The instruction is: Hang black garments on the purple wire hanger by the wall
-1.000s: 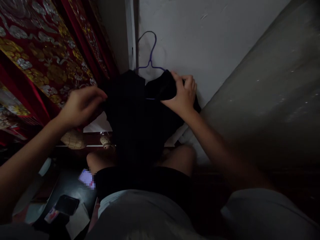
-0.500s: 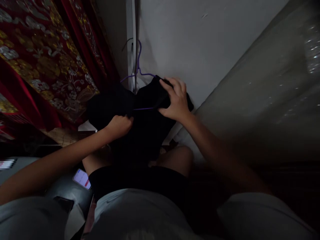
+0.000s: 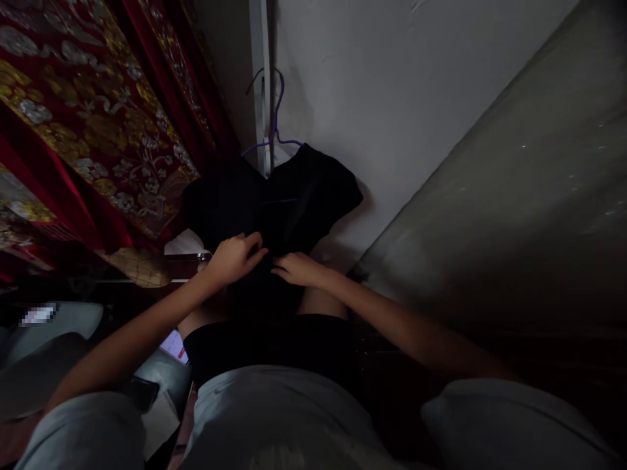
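A black garment [image 3: 313, 189] with short sleeves hangs on a purple hanger [image 3: 279, 121], whose hook goes round a metal pole [image 3: 267, 130]. At the garment's front, below the hanger's lower bar, both hands meet close together. My left hand [image 3: 238, 260] is closed, its thumb and fingers pinching the dark cloth. From the other side my right hand [image 3: 296, 269] also pinches the cloth, fingers pointing left. The garment's lower part merges with my dark shorts, so its hem cannot be made out.
Red cloth with gold and silver embroidery [image 3: 98, 117] hangs on the left. A white wall [image 3: 392, 85] stands behind, with plastic-covered sheeting [image 3: 490, 215] on the right. Low on the left, a lit phone [image 3: 175, 344] rests on a grey seat [image 3: 169, 375].
My right hand has left the garment's right shoulder and come down beside my left hand. The shoulder now lies spread out, and the hanger bar is mostly covered.
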`<state>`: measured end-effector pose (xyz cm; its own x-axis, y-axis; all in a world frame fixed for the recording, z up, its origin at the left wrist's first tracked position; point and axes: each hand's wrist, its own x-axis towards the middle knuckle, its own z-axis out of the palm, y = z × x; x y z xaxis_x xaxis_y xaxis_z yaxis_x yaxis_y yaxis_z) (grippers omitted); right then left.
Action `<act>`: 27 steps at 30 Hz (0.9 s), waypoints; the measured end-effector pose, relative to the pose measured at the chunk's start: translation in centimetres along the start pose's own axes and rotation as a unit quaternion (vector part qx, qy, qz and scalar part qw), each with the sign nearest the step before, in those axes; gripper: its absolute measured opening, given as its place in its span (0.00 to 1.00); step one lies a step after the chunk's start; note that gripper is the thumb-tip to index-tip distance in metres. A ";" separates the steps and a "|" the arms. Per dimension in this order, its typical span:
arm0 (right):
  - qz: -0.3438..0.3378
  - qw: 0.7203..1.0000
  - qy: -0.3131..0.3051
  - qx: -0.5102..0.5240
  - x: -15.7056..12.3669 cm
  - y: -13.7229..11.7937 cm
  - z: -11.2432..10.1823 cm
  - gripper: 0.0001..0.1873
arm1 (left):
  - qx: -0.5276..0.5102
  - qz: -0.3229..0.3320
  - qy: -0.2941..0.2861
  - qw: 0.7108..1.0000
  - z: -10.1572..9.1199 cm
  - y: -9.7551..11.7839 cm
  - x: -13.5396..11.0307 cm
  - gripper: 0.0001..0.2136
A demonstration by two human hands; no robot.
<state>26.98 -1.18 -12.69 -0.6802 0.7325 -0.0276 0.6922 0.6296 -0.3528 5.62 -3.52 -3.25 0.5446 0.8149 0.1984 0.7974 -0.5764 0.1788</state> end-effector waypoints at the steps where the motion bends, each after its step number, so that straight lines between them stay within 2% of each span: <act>1: 0.010 1.000 -0.009 0.008 0.0 0.0 0.2 0.15 | -0.044 0.027 0.032 0.998 1.1 -0.5 -0.4 0.13; 3: 0.027 0.999 -0.037 0.019 0.0 -0.2 0.2 0.15 | -0.098 0.108 0.059 0.988 3.8 -1.6 -1.3 0.13; 5: 0.031 0.997 -0.063 0.024 -0.1 -0.6 -0.1 0.14 | -0.081 0.158 0.018 0.984 7.0 -2.2 -2.2 0.10; 6: 0.030 0.997 -0.068 0.025 -0.2 -0.8 -0.4 0.13 | -0.065 0.141 -0.008 0.988 8.4 -2.3 -2.6 0.08; 8: 0.040 0.997 -0.061 0.031 -0.5 -1.1 -0.8 0.10 | -0.050 0.059 -0.049 0.996 10.9 -2.2 -2.9 0.06; 11: 0.050 0.992 -0.028 0.110 -0.8 -1.1 -1.3 0.08 | -0.059 -0.074 -0.070 0.993 12.7 -1.5 -2.1 0.14; 13: 0.035 0.982 0.007 0.187 -0.7 -0.9 -1.4 0.12 | -0.054 -0.104 -0.084 0.990 12.8 -1.0 -1.0 0.14; 16: 0.035 0.947 0.060 0.312 -0.2 -0.6 -1.5 0.15 | -0.045 -0.082 -0.100 0.991 11.8 -0.4 0.5 0.13; 18: 0.076 0.901 0.089 0.417 0.3 -0.7 -2.1 0.13 | -0.040 -0.070 -0.103 0.991 10.8 0.0 1.3 0.13; 20: 0.126 0.844 0.136 0.503 0.9 -1.1 -3.3 0.13 | -0.021 -0.068 -0.110 0.991 9.7 0.5 2.0 0.14; 23: 0.145 0.775 0.232 0.570 1.9 -1.7 -6.6 0.16 | 0.018 -0.073 -0.133 0.988 8.3 1.1 2.9 0.14; 27: 0.082 0.735 0.326 0.589 3.3 -2.3 -12.7 0.17 | 0.050 -0.060 -0.183 0.980 7.9 2.4 4.0 0.14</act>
<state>26.25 3.08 -0.11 -0.0842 0.9837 0.1588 -0.1981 0.1396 -0.9702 11.73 -1.18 -9.64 0.4866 0.8548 -0.1806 0.8734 -0.4804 0.0798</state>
